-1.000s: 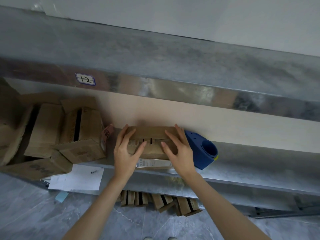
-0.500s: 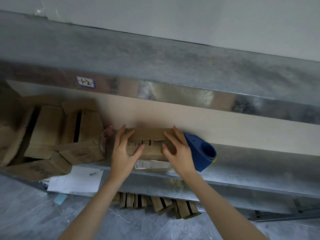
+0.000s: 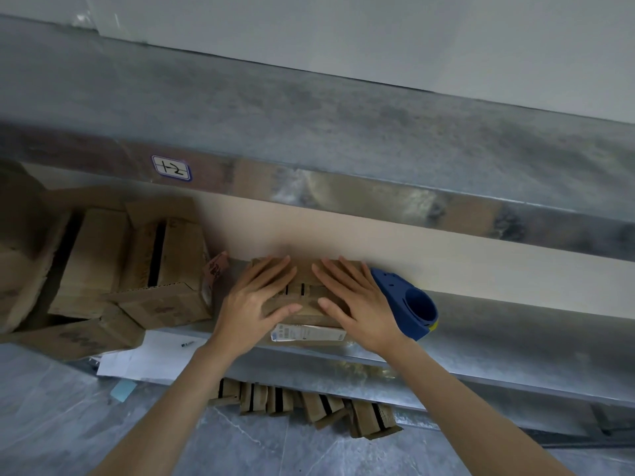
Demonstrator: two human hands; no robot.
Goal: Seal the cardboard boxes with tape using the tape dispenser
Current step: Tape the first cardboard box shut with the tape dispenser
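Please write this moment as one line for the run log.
left hand: flat on cardboard box | right hand: flat on same box | tape dispenser: on shelf, right of box, not held

Two grips are counted: the left grip [image 3: 256,304] and the right grip [image 3: 357,304]. One cardboard box [image 3: 302,286] is seen beneath them, and one blue tape dispenser [image 3: 405,304] is seen just beside it. On the shelf [image 3: 515,324], at least four further boxes are counted in the left pile [image 3: 165,266]; an exact number cannot be told, as they overlap. About five small boxes are made out in the lower row [image 3: 319,405] on the floor. One handwritten label [image 3: 171,168], one white paper sheet [image 3: 137,359] and one pale blue scrap [image 3: 123,389] are counted
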